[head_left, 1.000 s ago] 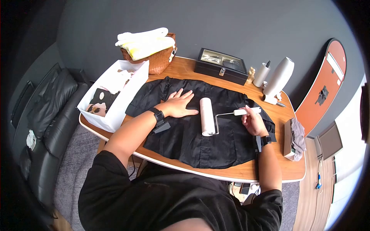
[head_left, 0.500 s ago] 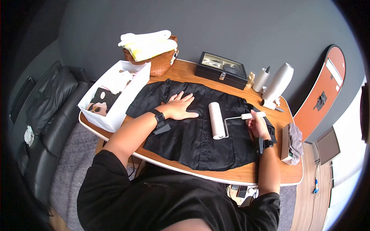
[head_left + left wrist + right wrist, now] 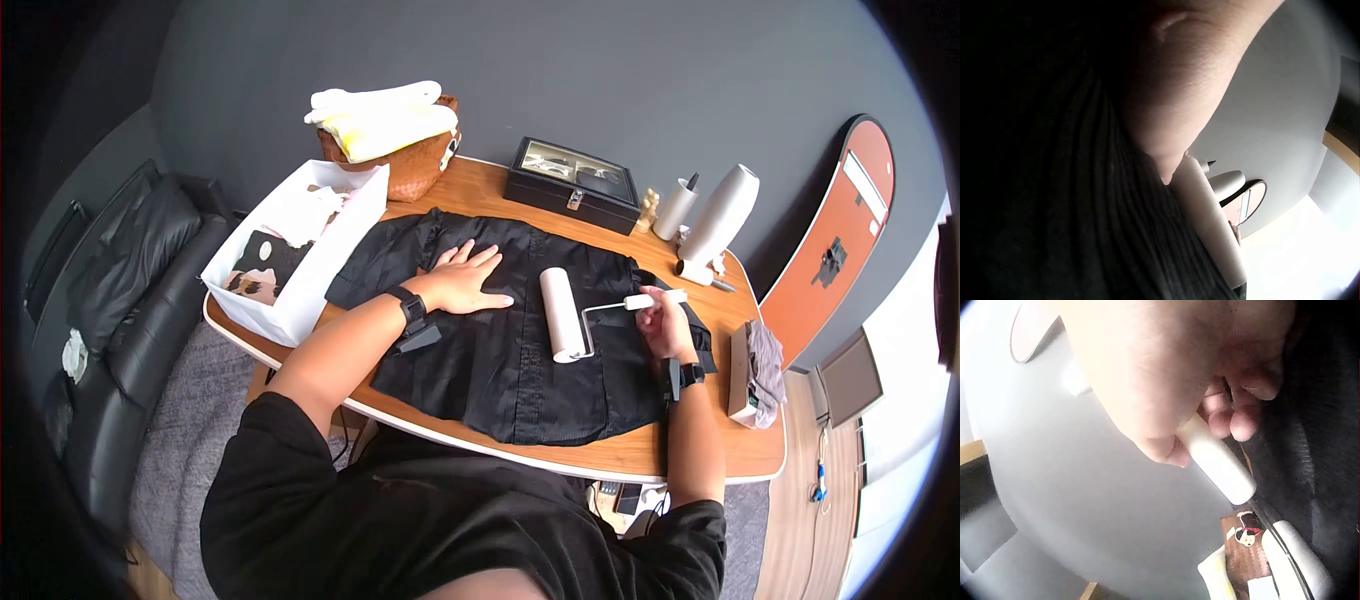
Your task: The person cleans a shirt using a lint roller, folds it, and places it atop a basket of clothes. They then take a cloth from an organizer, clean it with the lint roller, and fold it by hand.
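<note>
White roller (image 3: 560, 313) lies on the black garment (image 3: 495, 375), which covers much of the worktop (image 3: 481, 180), and the right hand (image 3: 668, 330) has its handle (image 3: 637, 301), fingers pinching! Across the garment, the left hand (image 3: 462, 283) rests palm down, fingers spread.

Honestly, can't read any text, brand or number in any of these views. Closest thing to a label is the pale oval patch (image 3: 265, 252) on the black item (image 3: 289, 256) inside the white box (image 3: 322, 268). Well right of that box, the white strip (image 3: 867, 180) on the orange board (image 3: 808, 288) is too small to read.
</note>
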`<move>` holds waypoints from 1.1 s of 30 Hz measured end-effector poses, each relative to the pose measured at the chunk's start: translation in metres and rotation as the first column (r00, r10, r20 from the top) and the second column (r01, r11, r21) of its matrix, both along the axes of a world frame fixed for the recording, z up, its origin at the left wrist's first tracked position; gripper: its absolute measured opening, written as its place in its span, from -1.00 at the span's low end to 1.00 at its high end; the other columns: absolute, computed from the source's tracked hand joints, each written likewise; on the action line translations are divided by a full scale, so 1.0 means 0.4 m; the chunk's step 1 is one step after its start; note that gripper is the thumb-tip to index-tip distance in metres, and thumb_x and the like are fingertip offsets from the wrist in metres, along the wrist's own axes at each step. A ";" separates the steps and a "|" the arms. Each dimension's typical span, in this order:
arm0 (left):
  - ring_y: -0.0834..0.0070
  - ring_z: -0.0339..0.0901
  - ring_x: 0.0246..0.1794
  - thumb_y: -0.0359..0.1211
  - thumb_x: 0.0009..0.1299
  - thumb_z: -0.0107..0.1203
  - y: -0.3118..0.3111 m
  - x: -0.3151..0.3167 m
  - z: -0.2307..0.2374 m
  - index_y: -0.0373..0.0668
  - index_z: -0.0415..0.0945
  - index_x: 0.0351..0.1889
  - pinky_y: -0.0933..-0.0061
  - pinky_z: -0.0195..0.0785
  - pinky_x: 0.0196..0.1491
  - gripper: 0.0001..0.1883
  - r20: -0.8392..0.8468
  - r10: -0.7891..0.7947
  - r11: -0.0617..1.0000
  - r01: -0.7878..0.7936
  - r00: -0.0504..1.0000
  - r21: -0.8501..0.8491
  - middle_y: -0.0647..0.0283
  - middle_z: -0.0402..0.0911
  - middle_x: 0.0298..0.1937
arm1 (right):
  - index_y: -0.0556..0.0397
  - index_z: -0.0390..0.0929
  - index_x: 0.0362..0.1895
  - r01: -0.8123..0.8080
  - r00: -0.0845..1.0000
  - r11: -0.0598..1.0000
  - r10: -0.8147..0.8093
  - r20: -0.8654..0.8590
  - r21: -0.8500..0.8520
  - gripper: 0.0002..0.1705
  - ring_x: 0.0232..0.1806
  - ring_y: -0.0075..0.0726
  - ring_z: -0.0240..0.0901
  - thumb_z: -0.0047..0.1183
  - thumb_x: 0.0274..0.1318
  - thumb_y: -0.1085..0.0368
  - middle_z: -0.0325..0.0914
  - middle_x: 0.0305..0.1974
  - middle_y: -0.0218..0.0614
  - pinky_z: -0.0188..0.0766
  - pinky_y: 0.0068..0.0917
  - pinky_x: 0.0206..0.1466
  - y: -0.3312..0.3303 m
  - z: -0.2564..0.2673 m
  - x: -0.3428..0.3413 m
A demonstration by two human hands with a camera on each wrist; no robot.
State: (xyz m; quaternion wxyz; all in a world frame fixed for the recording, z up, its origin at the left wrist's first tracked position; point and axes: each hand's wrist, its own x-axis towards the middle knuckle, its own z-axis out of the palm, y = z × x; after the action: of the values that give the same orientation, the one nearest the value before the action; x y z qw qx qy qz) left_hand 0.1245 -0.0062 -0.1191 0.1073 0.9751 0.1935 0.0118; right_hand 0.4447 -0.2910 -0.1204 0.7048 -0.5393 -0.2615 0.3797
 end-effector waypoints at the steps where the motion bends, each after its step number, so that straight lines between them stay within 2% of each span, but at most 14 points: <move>1: -0.06 -0.36 0.75 0.46 0.45 -0.13 -0.001 -0.001 -0.001 -0.16 -0.08 0.70 -0.05 -0.44 0.68 0.11 0.010 0.001 1.000 -0.001 1.000 -0.003 0.09 -0.20 0.76 | 0.03 0.58 -0.05 0.038 0.999 0.999 -0.037 -0.029 0.016 -0.76 -0.51 -0.57 0.32 0.10 0.41 0.15 0.43 -0.46 -0.50 0.15 -0.60 -0.49 -0.001 -0.005 0.017; 3: -0.06 -0.36 0.75 0.46 0.44 -0.13 -0.001 -0.003 -0.003 -0.16 -0.08 0.70 -0.05 -0.44 0.68 0.11 0.010 0.001 1.000 -0.001 1.000 -0.006 0.09 -0.20 0.76 | 0.00 0.56 -0.14 0.148 0.987 0.988 -0.146 -0.061 0.032 -0.81 -0.54 -0.55 0.30 0.14 0.36 0.16 0.46 -0.47 -0.48 0.07 -0.58 -0.54 -0.005 -0.021 0.043; 6: -0.06 -0.36 0.75 0.46 0.44 -0.12 -0.003 -0.004 0.002 -0.16 -0.07 0.70 -0.04 -0.44 0.68 0.12 0.011 0.002 1.000 -0.002 1.000 -0.010 0.09 -0.20 0.76 | -0.02 0.56 -0.16 0.158 0.984 0.986 -0.153 -0.090 0.059 -0.82 -0.54 -0.55 0.30 0.14 0.36 0.17 0.51 -0.46 -0.47 0.08 -0.58 -0.54 -0.017 -0.014 0.045; 8: -0.06 -0.36 0.75 0.46 0.44 -0.12 -0.004 -0.004 0.002 -0.16 -0.07 0.70 -0.05 -0.43 0.68 0.12 0.012 0.003 1.000 -0.003 1.000 -0.014 0.09 -0.20 0.76 | -0.04 0.55 -0.19 0.141 0.988 0.988 -0.137 -0.072 0.062 -0.83 -0.55 -0.55 0.31 0.14 0.37 0.16 0.54 -0.46 -0.46 0.10 -0.58 -0.53 -0.020 -0.005 0.035; 10: -0.06 -0.36 0.75 0.46 0.44 -0.12 -0.003 -0.002 0.002 -0.17 -0.07 0.69 -0.04 -0.43 0.68 0.12 0.007 0.004 1.000 -0.004 1.000 -0.009 0.09 -0.20 0.76 | -0.10 0.57 -0.22 0.107 0.993 0.994 -0.107 0.039 0.000 -0.80 -0.57 -0.58 0.34 0.16 0.41 0.09 0.41 -0.53 -0.57 0.20 -0.60 -0.53 -0.013 0.003 0.015; 12: -0.06 -0.36 0.75 0.46 0.44 -0.12 0.001 0.001 -0.004 -0.16 -0.07 0.69 -0.05 -0.43 0.68 0.12 0.010 0.004 1.000 -0.004 1.000 -0.004 0.09 -0.19 0.76 | -0.10 0.57 -0.24 0.009 0.999 1.000 -0.009 0.038 0.020 -0.76 -0.58 -0.59 0.36 0.18 0.43 0.06 0.43 -0.56 -0.57 0.20 -0.62 -0.54 0.000 0.006 -0.021; 13: -0.07 -0.36 0.75 0.46 0.44 -0.12 0.002 0.002 -0.006 -0.16 -0.07 0.69 -0.05 -0.42 0.68 0.11 0.012 0.003 1.000 -0.003 1.000 0.001 0.09 -0.19 0.76 | -0.09 0.57 -0.26 0.035 0.997 0.999 -0.032 0.076 -0.036 -0.72 -0.57 -0.60 0.38 0.20 0.42 0.02 0.44 -0.58 -0.57 0.22 -0.61 -0.53 0.008 0.026 -0.058; 16: -0.06 -0.36 0.75 0.46 0.44 -0.13 -0.003 -0.001 0.005 -0.16 -0.08 0.70 -0.05 -0.42 0.68 0.11 0.000 0.004 1.000 -0.004 1.000 0.000 0.09 -0.19 0.76 | -0.10 0.57 -0.27 -0.023 0.983 0.990 0.048 0.179 -0.138 -0.71 -0.54 -0.62 0.39 0.23 0.40 0.01 0.45 -0.56 -0.58 0.25 -0.62 -0.46 0.025 0.032 -0.109; 20: -0.06 -0.36 0.75 0.47 0.45 -0.13 0.006 0.003 -0.004 -0.16 -0.08 0.70 -0.05 -0.42 0.68 0.12 -0.002 -0.007 1.000 0.007 1.000 0.027 0.09 -0.20 0.76 | -0.07 0.63 -0.24 -0.063 0.987 0.991 0.079 0.139 -0.120 -0.71 -0.52 -0.62 0.39 0.18 0.44 0.01 0.47 -0.53 -0.57 0.24 -0.63 -0.45 0.033 0.048 -0.152; 24: -0.05 -0.37 0.75 0.47 0.45 -0.14 0.003 0.002 -0.004 -0.16 -0.09 0.70 -0.04 -0.43 0.68 0.12 -0.007 0.007 1.000 -0.007 1.000 0.011 0.09 -0.20 0.77 | -0.01 0.68 -0.08 -0.024 0.987 0.997 0.035 0.157 -0.072 -0.70 -0.53 -0.64 0.38 0.17 0.44 0.03 0.46 -0.54 -0.59 0.20 -0.65 -0.49 0.022 0.036 -0.109; 28: -0.04 -0.37 0.75 0.47 0.45 -0.15 0.002 0.000 -0.005 -0.16 -0.09 0.70 -0.04 -0.44 0.68 0.12 0.002 0.004 1.000 -0.004 1.000 0.003 0.11 -0.21 0.77 | 0.03 0.67 -0.08 0.034 0.992 0.999 -0.035 0.118 0.009 -0.71 -0.56 -0.65 0.32 0.16 0.44 0.07 0.43 -0.54 -0.59 0.19 -0.64 -0.51 0.000 0.019 -0.028; 30: -0.04 -0.38 0.75 0.47 0.45 -0.15 0.001 0.000 -0.004 -0.16 -0.08 0.70 -0.03 -0.44 0.68 0.11 -0.002 0.008 1.000 -0.008 1.000 0.004 0.11 -0.21 0.77 | 0.01 0.65 -0.09 0.049 0.994 0.999 -0.047 0.099 -0.014 -0.73 -0.57 -0.65 0.30 0.15 0.44 0.07 0.39 -0.53 -0.60 0.20 -0.64 -0.52 -0.011 0.018 -0.007; 32: -0.03 -0.38 0.75 0.47 0.45 -0.15 -0.001 -0.001 0.001 -0.16 -0.08 0.70 -0.03 -0.44 0.68 0.11 -0.006 0.014 1.000 -0.014 1.000 0.005 0.11 -0.21 0.77 | -0.09 0.59 -0.22 0.195 0.981 0.980 -0.196 -0.013 -0.049 -0.78 -0.60 -0.61 0.27 0.15 0.41 0.07 0.37 -0.58 -0.64 0.06 -0.62 -0.55 -0.011 0.011 0.010; 33: -0.03 -0.38 0.75 0.47 0.45 -0.15 -0.003 -0.001 0.003 -0.16 -0.08 0.70 -0.03 -0.44 0.68 0.11 -0.005 0.013 1.000 -0.013 1.000 0.003 0.11 -0.21 0.77 | -0.12 0.56 -0.26 0.192 0.981 0.981 -0.192 -0.020 -0.036 -0.78 -0.58 -0.61 0.28 0.15 0.40 0.07 0.39 -0.56 -0.62 0.06 -0.60 -0.54 -0.013 0.006 0.017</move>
State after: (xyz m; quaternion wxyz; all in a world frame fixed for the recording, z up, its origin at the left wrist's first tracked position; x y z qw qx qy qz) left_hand 0.1240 -0.0075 -0.1178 0.1054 0.9740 0.2001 0.0102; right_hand 0.4514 -0.2963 -0.1180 0.7319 -0.5692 -0.1934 0.3207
